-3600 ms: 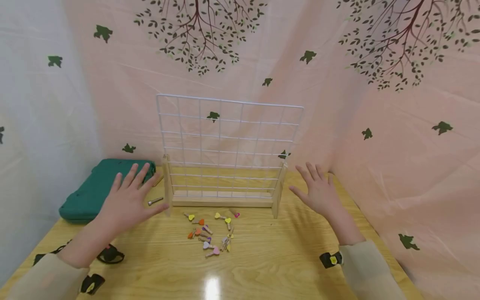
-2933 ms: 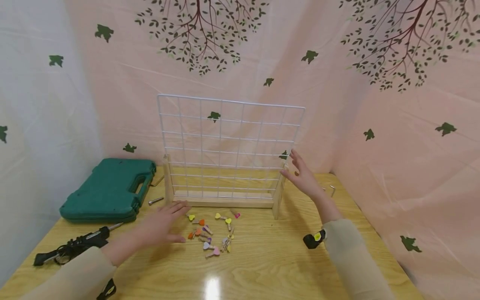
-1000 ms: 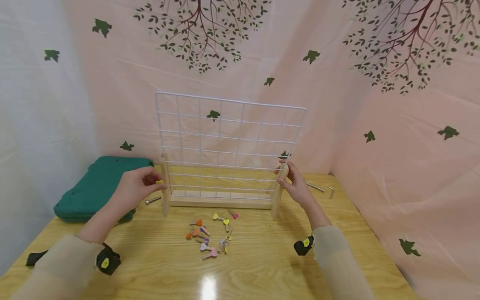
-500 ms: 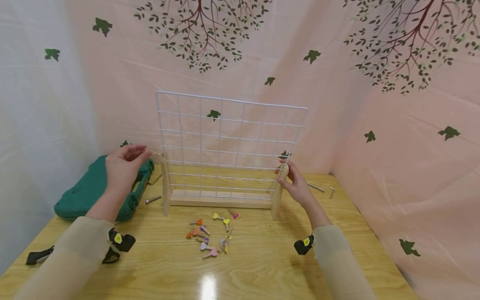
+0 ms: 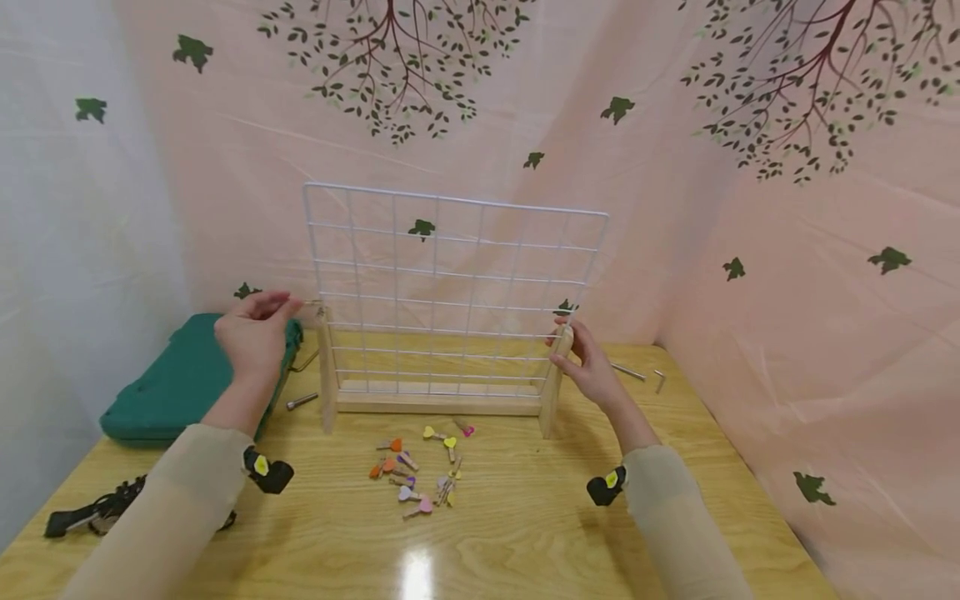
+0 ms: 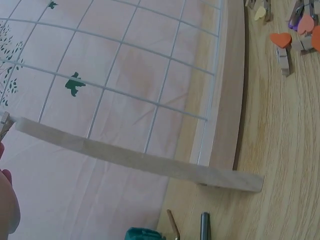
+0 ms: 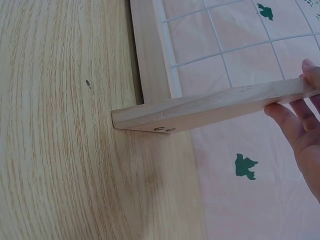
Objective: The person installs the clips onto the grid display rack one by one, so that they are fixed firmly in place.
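Observation:
A white wire grid (image 5: 457, 250) stands upright in a wooden stand (image 5: 438, 403) on the table. My left hand (image 5: 253, 333) is at the grid's left edge, pinching a small wooden clothespin (image 6: 4, 124) whose tip meets the top of the left post (image 6: 115, 155) or the wire beside it; which one, I cannot tell. On the other side my right hand (image 5: 588, 367) holds the upper part of the right post (image 7: 220, 105), thumb on the near side. Several heart-topped clothespins (image 5: 425, 506) lie scattered on the table before the stand.
A green case (image 5: 168, 383) lies at the left, partly behind my left arm. Near it are a bolt (image 5: 302, 402) and a black tool (image 5: 71, 521), partly covered by my sleeve. A metal rod (image 5: 628, 372) and a hex key (image 5: 660, 382) lie at the right.
From beside the stand, my left hand has risen with the clothespin to the top of the left post. My right hand came to the right post earlier and has kept its grip.

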A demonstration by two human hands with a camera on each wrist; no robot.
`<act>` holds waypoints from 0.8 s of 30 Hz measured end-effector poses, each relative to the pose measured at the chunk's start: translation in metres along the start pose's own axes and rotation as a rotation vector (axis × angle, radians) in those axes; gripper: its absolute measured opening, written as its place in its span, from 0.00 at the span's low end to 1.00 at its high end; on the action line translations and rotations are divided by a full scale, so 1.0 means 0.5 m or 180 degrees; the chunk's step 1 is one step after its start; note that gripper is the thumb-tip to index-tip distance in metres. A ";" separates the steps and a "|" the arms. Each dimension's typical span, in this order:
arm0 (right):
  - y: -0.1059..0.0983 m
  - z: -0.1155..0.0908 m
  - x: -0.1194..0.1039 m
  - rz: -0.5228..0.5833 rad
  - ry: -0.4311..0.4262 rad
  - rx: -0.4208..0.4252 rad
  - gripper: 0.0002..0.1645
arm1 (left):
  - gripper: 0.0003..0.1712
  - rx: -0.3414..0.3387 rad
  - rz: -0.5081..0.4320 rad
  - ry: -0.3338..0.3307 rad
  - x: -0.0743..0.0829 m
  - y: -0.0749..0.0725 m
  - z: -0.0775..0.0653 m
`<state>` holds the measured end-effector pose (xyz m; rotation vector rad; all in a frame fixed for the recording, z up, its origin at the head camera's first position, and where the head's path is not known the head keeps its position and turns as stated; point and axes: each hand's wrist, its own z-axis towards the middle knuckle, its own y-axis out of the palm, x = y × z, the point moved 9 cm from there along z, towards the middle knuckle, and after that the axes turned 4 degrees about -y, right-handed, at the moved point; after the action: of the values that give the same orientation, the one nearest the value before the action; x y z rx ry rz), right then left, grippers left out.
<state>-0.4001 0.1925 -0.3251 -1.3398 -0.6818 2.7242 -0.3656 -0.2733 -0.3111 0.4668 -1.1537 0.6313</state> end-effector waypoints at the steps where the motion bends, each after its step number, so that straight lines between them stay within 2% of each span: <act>1: 0.000 0.000 0.000 0.0004 -0.0003 0.0001 0.32 | 0.19 0.0003 0.0020 0.0010 0.000 0.004 -0.002; 7: 0.000 0.000 -0.002 -0.0017 -0.0039 0.0009 0.32 | 0.19 -0.0055 0.0060 0.0034 -0.005 0.019 -0.011; 11: 0.003 0.002 -0.005 -0.0100 -0.0046 0.0017 0.32 | 0.20 -0.0144 0.0087 0.0039 0.000 0.013 -0.019; 13: 0.005 0.003 -0.007 -0.0156 -0.0052 0.0006 0.32 | 0.20 -0.0155 0.0200 0.0138 0.009 0.004 -0.026; 16: 0.008 0.003 -0.007 -0.0131 -0.0048 -0.0022 0.32 | 0.20 -0.0221 0.0463 0.0421 0.024 -0.006 -0.046; 19: 0.007 0.003 -0.005 -0.0050 -0.0042 -0.0026 0.32 | 0.21 -0.0589 0.0761 0.0731 0.029 0.008 -0.078; 22: 0.005 0.003 -0.003 -0.0005 -0.0046 -0.0014 0.32 | 0.21 -0.1200 0.1054 0.0921 0.014 0.040 -0.125; 24: 0.004 0.002 -0.002 -0.0012 -0.0071 -0.0018 0.33 | 0.22 -0.1650 0.1222 0.0949 -0.007 0.064 -0.161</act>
<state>-0.3999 0.1899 -0.3244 -1.3098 -0.6934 2.7403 -0.3327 -0.1992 -0.3414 -0.2903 -1.0747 0.6726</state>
